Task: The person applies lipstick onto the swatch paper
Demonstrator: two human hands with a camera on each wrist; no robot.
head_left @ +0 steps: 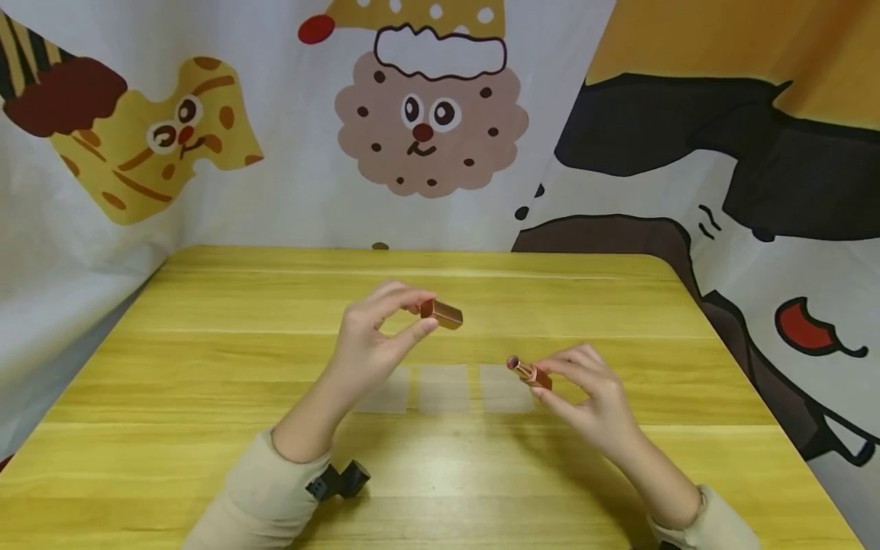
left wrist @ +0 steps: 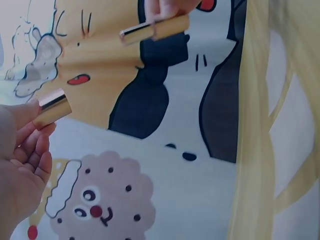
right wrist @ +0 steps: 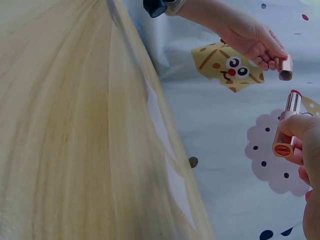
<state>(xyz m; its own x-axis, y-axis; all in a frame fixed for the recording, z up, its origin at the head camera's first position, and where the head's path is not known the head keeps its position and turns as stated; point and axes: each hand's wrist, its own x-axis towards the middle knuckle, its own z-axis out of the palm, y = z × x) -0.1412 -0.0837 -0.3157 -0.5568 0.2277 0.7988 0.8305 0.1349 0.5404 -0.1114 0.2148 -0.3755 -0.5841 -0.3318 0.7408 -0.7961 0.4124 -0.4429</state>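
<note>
My left hand (head_left: 374,332) pinches a rose-gold lipstick cap (head_left: 442,314) between thumb and fingers, held in the air above the table. In the right wrist view the open end of the cap (right wrist: 285,70) faces down toward the lipstick. A lipstick (head_left: 529,373) with a rose-gold case is gripped by the thumb and fingers of my right hand (head_left: 598,397). Its red tip (right wrist: 296,92) shows at the upper end, and a red label (right wrist: 283,150) marks its base. Cap and lipstick are apart, the cap farther left.
Three pale square sheets (head_left: 444,389) lie in a row on the yellow wood table (head_left: 440,458), below the hands. A white cloth (head_left: 275,206) printed with cartoon food hangs behind the table. A black wrist device (head_left: 337,483) sits at the left sleeve.
</note>
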